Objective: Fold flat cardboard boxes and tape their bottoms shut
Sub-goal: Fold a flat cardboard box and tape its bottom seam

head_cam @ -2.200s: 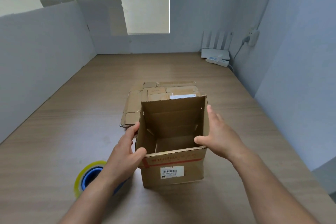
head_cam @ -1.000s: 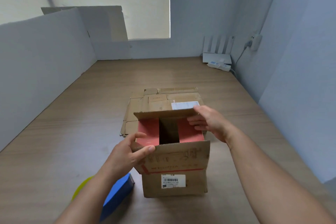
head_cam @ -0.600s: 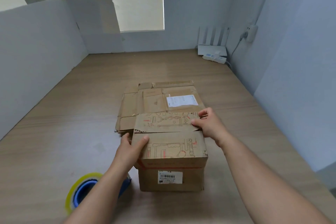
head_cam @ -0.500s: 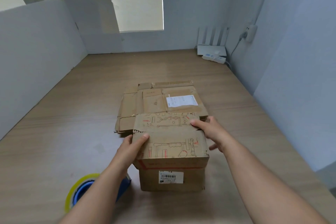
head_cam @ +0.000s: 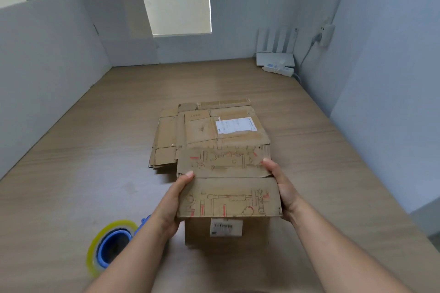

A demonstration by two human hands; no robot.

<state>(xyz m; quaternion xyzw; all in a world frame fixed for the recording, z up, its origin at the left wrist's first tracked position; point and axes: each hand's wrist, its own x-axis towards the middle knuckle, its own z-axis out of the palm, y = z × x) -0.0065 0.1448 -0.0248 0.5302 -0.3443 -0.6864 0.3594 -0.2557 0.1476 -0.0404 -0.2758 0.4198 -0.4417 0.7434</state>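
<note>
1. Head view, the task's thing: a cardboard box (head_cam: pixel 228 197) sits in the middle of the wooden table (head_cam: pixel 71 173), close to the person. Its two long printed flaps are folded flat and meet in a seam across the top. A white barcode label (head_cam: pixel 226 227) shows on the near face. Whether its base rests on the table cannot be told.
2. Head view, the hands: the left hand (head_cam: pixel 171 202) clasps the box's left side, thumb laid over the top edge by the seam. The right hand (head_cam: pixel 283 188) clasps the right side, thumb tip on the far flap's corner. The remaining fingers of both hands are hidden by the box.
3. Head view, nearby: a stack of flat cardboard (head_cam: pixel 214 131) lies just behind the box, its top sheet bearing a white shipping label. A tape roll (head_cam: pixel 112 245), yellowish on a blue core, lies on the table beside the left forearm.
4. Head view, surroundings: a white router (head_cam: pixel 276 54) and a power strip (head_cam: pixel 278 70) sit in the far right corner. A large cardboard sheet (head_cam: pixel 114 26) leans against the back wall at the left.
</note>
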